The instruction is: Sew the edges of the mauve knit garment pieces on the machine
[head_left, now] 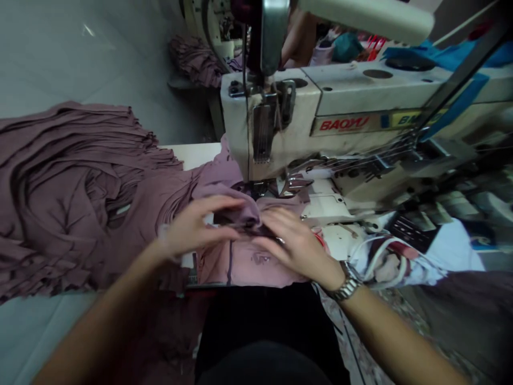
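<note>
Both hands work on a mauve piece of fabric (240, 211) in front of the needle area of a sewing machine (272, 123). My left hand (202, 224) comes in from the left, thumb and fingers closed round a fold of the fabric. From the right, my right hand (294, 240) pinches the same bunched part, its fingers bent over the cloth; a metal watch (348, 280) is on that wrist. Some blur covers the fingertips. Below the hands lies a pink cloth (256, 262) with a dark stripe, along the front edge.
A large heap of mauve garment pieces (68, 187) spreads over the left side. More pieces hang on a stand (194, 59) behind. Threads run across the machine to the right. White cloth scraps and a round band (395, 262) lie at the right.
</note>
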`<action>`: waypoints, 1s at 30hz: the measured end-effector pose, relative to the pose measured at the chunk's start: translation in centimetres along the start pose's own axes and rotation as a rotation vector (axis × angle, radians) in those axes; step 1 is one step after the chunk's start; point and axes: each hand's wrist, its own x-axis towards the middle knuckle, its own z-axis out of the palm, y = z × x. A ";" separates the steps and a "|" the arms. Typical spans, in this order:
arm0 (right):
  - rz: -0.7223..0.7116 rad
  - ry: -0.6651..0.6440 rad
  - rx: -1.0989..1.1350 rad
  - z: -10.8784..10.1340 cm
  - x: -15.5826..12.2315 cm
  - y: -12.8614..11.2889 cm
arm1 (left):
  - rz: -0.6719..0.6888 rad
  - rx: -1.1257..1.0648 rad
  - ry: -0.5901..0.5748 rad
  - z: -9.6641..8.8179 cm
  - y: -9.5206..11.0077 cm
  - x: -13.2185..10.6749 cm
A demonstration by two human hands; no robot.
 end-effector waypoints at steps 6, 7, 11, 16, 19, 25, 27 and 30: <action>-0.172 -0.190 -0.542 -1.9 0.2 4.1 | 0.361 0.764 0.070 4.3 -1.0 -0.9; -0.212 -0.199 -0.532 -2.4 0.1 4.3 | 0.389 0.778 0.079 4.5 -1.0 -1.1; -0.360 -0.233 -0.647 -2.4 -0.2 3.3 | 0.354 0.809 -0.031 5.2 0.4 -1.3; -0.433 -0.164 -0.813 -1.6 -0.5 1.6 | 0.140 0.956 -0.127 6.0 2.2 -0.3; -0.388 -0.045 -0.752 -2.0 -1.3 1.6 | 0.132 0.909 -0.139 5.8 2.1 -0.3; -0.539 -0.003 -0.707 -1.7 -1.8 3.1 | 0.153 0.878 -0.115 5.7 1.3 -0.5; -0.534 -0.099 -0.716 -1.6 -1.2 3.6 | 0.184 0.848 -0.107 5.6 0.9 -0.6; -0.531 -0.258 -0.722 -2.0 -0.1 4.0 | 0.219 0.816 -0.061 5.3 0.3 -1.3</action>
